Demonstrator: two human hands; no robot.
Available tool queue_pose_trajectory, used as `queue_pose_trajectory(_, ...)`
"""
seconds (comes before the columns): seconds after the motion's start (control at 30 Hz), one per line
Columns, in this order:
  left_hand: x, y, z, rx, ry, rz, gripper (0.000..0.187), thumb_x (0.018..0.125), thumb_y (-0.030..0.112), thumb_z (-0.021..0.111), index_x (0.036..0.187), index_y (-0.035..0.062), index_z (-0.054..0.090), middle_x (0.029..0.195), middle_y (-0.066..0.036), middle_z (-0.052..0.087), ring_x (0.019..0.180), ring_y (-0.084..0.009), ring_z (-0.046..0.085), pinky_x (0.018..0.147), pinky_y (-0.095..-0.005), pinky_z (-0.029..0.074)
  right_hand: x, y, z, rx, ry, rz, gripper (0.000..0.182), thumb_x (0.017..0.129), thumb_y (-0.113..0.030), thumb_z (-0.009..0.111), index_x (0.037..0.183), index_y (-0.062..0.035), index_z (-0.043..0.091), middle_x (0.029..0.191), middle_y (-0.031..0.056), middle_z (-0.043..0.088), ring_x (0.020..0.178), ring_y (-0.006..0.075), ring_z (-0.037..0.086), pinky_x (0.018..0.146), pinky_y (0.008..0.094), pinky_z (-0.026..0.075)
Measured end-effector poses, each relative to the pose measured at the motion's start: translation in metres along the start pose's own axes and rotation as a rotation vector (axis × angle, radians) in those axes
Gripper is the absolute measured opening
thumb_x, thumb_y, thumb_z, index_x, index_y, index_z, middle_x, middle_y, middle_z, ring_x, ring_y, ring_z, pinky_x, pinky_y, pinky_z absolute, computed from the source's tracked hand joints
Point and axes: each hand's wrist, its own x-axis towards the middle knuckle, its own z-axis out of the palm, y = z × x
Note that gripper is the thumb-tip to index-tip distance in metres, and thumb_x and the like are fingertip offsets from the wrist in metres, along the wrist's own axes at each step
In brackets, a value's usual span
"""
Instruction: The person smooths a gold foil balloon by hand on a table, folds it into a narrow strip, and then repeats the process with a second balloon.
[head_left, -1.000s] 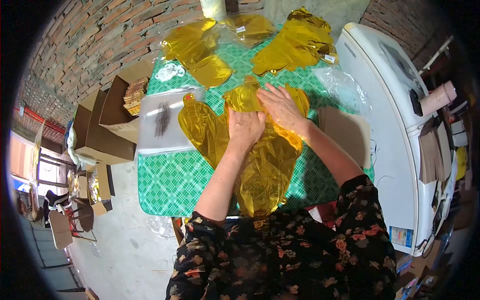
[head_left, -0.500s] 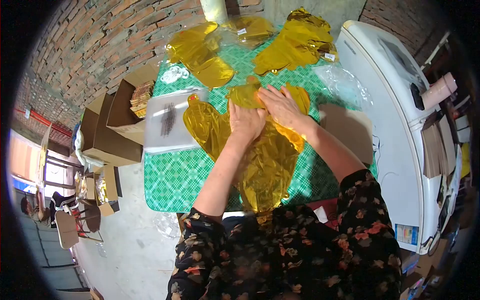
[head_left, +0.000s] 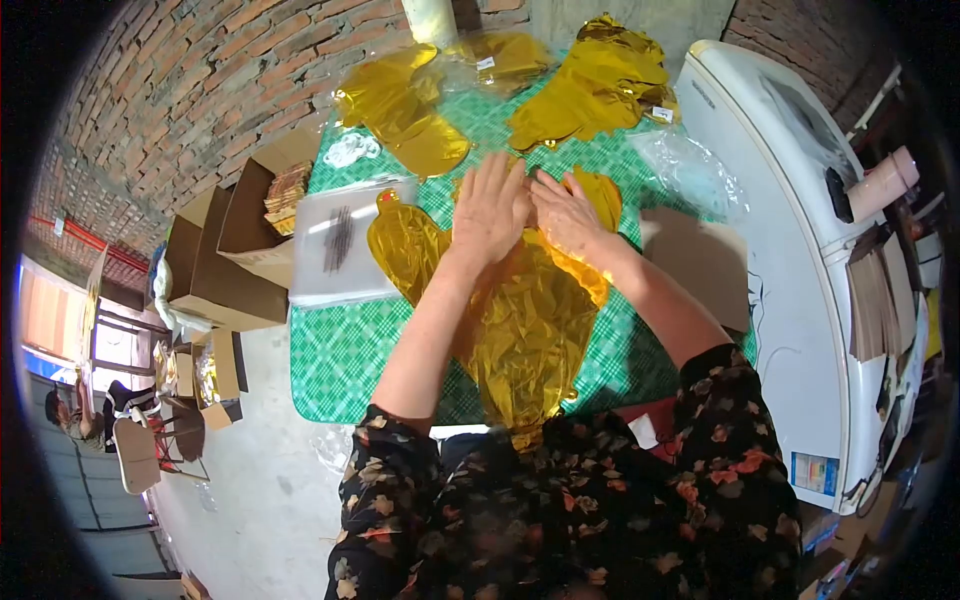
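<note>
A large gold foil piece (head_left: 530, 330) lies on the green checked tabletop (head_left: 340, 370), reaching down to its front edge. My left hand (head_left: 488, 212) rests flat on its upper part, fingers extended and pointing away from me. Beside it my right hand (head_left: 572, 218) also presses on the foil, with its fingers stretched toward the left hand. The fingertips of the two hands are close together, and the foil beneath them is hidden. A rounded foil lobe (head_left: 405, 245) sticks out to the left.
More gold foil pieces (head_left: 590, 95) lie at the back. Clear plastic sleeves (head_left: 345, 240) are on the left, brown cardboard (head_left: 695, 260) on the right. Open boxes (head_left: 225, 270) stand left of the table, a white appliance (head_left: 800, 300) right. A person sits at far left.
My left hand has moved forward and flattened over the upper foil, covering the flap that showed above it. My right hand has barely shifted.
</note>
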Motion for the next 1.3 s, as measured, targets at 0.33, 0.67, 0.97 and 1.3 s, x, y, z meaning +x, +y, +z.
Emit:
queue_pose_trajectory(0.33,-0.016,-0.004,0.035,0.024,-0.071,-0.071,0.059,0.099,0.027,0.045,0.153,0.0046,0.042,0.159,-0.02,0.04,0.15,-0.0358,0.033,0.123,-0.0521,0.024,-0.002,0.0,0.002,0.074,0.114,-0.047,0.054,0.098,-0.01,0.048,0.152,-0.0061,0.043,0.162,0.0085,0.038,0.153,0.0272,0.027,0.124,0.0579,0.017)
queue_pose_trajectory(0.67,-0.015,-0.005,0.037,0.096,-0.139,-0.088,0.06,0.101,0.03,0.041,0.155,0.0058,0.037,0.162,-0.019,0.036,0.152,-0.035,0.029,0.125,-0.0508,0.02,0.025,0.009,-0.004,-0.055,0.106,-0.019,0.052,0.101,-0.013,0.044,0.152,-0.0052,0.043,0.161,0.0079,0.04,0.154,0.0295,0.026,0.123,0.062,0.015)
queue_pose_trajectory(0.97,-0.014,-0.002,0.033,0.114,-0.182,-0.105,0.061,0.101,0.032,0.041,0.156,0.0069,0.037,0.164,-0.017,0.034,0.153,-0.0327,0.027,0.125,-0.0483,0.02,-0.03,0.0,-0.004,-0.217,0.063,-0.076,0.049,0.101,-0.023,0.05,0.149,-0.0099,0.05,0.156,0.0044,0.047,0.152,0.027,0.029,0.124,0.0562,0.018)
queue_pose_trajectory(1.3,-0.013,0.001,0.03,0.137,-0.211,-0.124,0.061,0.101,0.031,0.037,0.157,0.0074,0.036,0.164,-0.016,0.033,0.153,-0.0327,0.027,0.125,-0.0484,0.02,-0.06,0.076,-0.025,-0.126,0.444,0.169,0.034,0.079,-0.011,0.076,0.11,-0.0056,0.063,0.1,0.0171,0.067,0.099,0.0407,0.062,0.081,0.0486,0.05)
